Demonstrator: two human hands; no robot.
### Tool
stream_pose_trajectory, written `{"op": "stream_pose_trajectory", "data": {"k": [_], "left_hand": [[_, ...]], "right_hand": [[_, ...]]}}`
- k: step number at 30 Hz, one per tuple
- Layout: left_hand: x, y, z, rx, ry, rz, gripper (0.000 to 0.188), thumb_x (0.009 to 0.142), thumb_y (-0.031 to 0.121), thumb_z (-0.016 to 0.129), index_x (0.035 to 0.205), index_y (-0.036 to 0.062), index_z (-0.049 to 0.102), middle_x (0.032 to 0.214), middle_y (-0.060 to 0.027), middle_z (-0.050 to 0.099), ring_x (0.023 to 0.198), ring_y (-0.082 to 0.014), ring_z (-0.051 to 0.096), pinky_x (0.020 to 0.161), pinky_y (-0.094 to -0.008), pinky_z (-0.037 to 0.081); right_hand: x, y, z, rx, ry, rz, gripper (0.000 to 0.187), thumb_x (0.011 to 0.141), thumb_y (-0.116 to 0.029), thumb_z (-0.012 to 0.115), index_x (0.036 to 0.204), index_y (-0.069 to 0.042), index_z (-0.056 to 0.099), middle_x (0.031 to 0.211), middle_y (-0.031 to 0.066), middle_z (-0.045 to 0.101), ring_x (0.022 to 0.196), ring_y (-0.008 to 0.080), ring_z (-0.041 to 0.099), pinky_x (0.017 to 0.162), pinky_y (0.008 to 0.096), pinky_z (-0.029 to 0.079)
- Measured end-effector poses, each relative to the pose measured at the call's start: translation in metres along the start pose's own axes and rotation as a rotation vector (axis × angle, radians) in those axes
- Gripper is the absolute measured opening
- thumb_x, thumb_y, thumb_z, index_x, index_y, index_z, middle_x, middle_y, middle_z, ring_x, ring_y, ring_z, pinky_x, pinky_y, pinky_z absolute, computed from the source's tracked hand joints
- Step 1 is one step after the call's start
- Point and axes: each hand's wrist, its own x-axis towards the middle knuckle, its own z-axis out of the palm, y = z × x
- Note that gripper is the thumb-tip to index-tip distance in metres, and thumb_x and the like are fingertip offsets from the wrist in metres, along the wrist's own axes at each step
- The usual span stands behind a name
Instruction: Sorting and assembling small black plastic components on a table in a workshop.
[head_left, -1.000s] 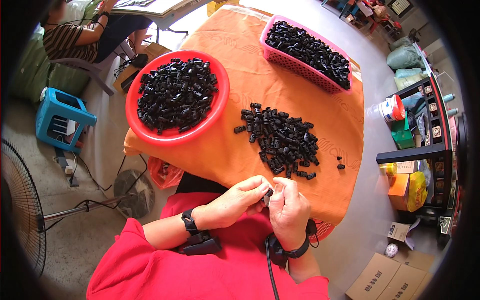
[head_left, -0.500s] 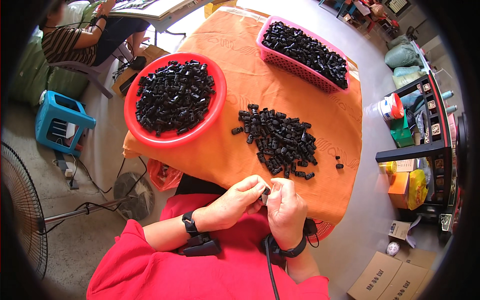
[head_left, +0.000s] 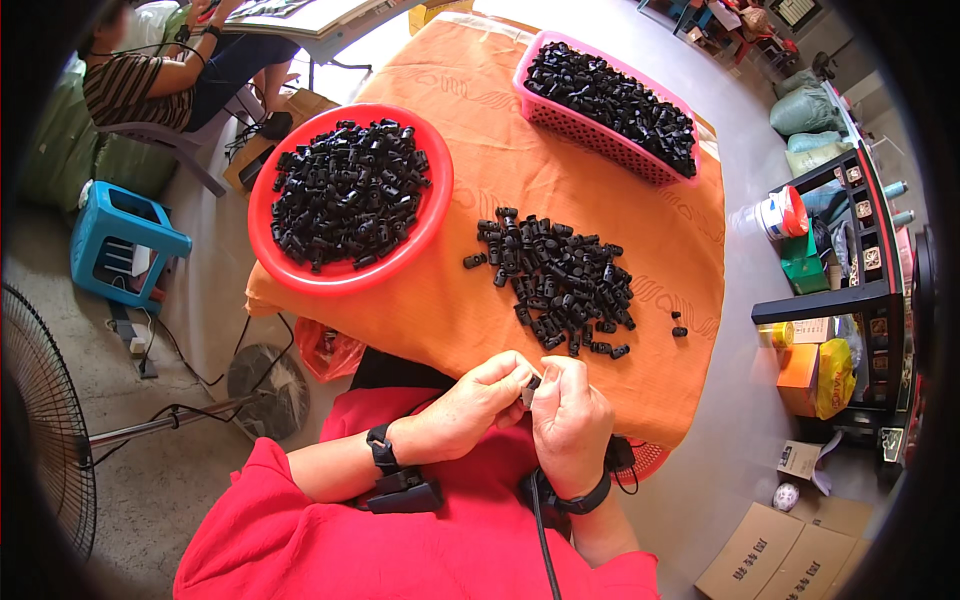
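Note:
My left hand (head_left: 468, 408) and my right hand (head_left: 573, 425) meet at the table's near edge, fingers pinched together. Between their fingertips shows the dark end of a small black cord lock (head_left: 534, 382), mostly covered by my fingers. A pale bit shows just under it; I cannot make out what it is. Just beyond my hands, a loose pile of black cord locks (head_left: 560, 280) lies on the orange cloth (head_left: 420, 310). To the left stands a red basin (head_left: 441, 200) heaped with the same pieces. A pink basket (head_left: 585, 138) full of them is at the far right.
Two small black pieces (head_left: 679, 331) lie apart near the cloth's right edge. A fan (head_left: 50, 420) and a blue stool (head_left: 130, 240) stand on the left. Another person (head_left: 150, 80) sits at a table at the far left. Cardboard boxes (head_left: 780, 550) are at the lower right.
My hands stay pinched together in nearly the same place, with only a slight shift of the fingers. The seated person's hands have moved a little.

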Motion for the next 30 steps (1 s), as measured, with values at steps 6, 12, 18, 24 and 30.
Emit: {"op": "stream_pose_trajectory", "data": {"k": [6, 12, 18, 24, 30], "left_hand": [[-0.002, 0.003, 0.003, 0.073, 0.032, -0.038, 0.018, 0.104, 0.028, 0.051, 0.100, 0.0118, 0.056, 0.085, 0.0044, 0.053, 0.074, -0.0039, 0.048, 0.063, -0.0204, 0.039], [0.000, 0.006, -0.001, -0.056, -0.016, -0.040, 0.020, 0.104, 0.028, 0.051, 0.103, 0.0088, 0.058, 0.088, 0.0015, 0.056, 0.078, -0.0047, 0.050, 0.064, -0.0202, 0.039], [0.000, 0.006, -0.002, -0.063, -0.035, -0.055, 0.019, 0.104, 0.027, 0.051, 0.103, 0.0086, 0.058, 0.088, 0.0014, 0.056, 0.077, -0.0052, 0.050, 0.063, -0.0197, 0.038], [0.000, 0.004, 0.001, -0.015, -0.007, -0.046, 0.021, 0.105, 0.027, 0.045, 0.097, 0.0106, 0.055, 0.084, 0.0030, 0.053, 0.071, -0.0057, 0.047, 0.061, -0.0202, 0.038], [-0.001, 0.006, 0.001, 0.022, -0.021, -0.060, 0.021, 0.106, 0.028, 0.044, 0.098, 0.0120, 0.055, 0.084, 0.0035, 0.052, 0.072, -0.0052, 0.046, 0.062, -0.0207, 0.039]], "right_hand": [[0.003, 0.007, -0.006, -0.022, 0.100, 0.042, 0.010, 0.092, -0.005, 0.058, 0.101, -0.003, 0.060, 0.068, 0.0139, 0.061, 0.062, 0.0335, 0.062, 0.057, 0.0433, 0.048], [-0.002, 0.009, -0.009, 0.052, 0.116, 0.075, 0.007, 0.092, -0.003, 0.059, 0.099, -0.002, 0.061, 0.064, 0.0136, 0.059, 0.058, 0.0317, 0.061, 0.054, 0.0411, 0.047], [-0.003, 0.007, -0.003, 0.069, 0.059, 0.039, 0.008, 0.091, -0.004, 0.061, 0.099, -0.003, 0.062, 0.063, 0.0133, 0.059, 0.057, 0.0317, 0.061, 0.053, 0.0413, 0.047], [0.001, 0.004, -0.004, 0.048, 0.053, -0.006, 0.008, 0.091, -0.004, 0.061, 0.098, -0.003, 0.062, 0.063, 0.0133, 0.060, 0.057, 0.0322, 0.061, 0.053, 0.0423, 0.047], [0.000, 0.004, -0.003, 0.034, 0.044, -0.009, 0.008, 0.090, -0.004, 0.061, 0.099, -0.003, 0.061, 0.064, 0.0134, 0.060, 0.058, 0.0327, 0.061, 0.053, 0.0428, 0.047]]}}
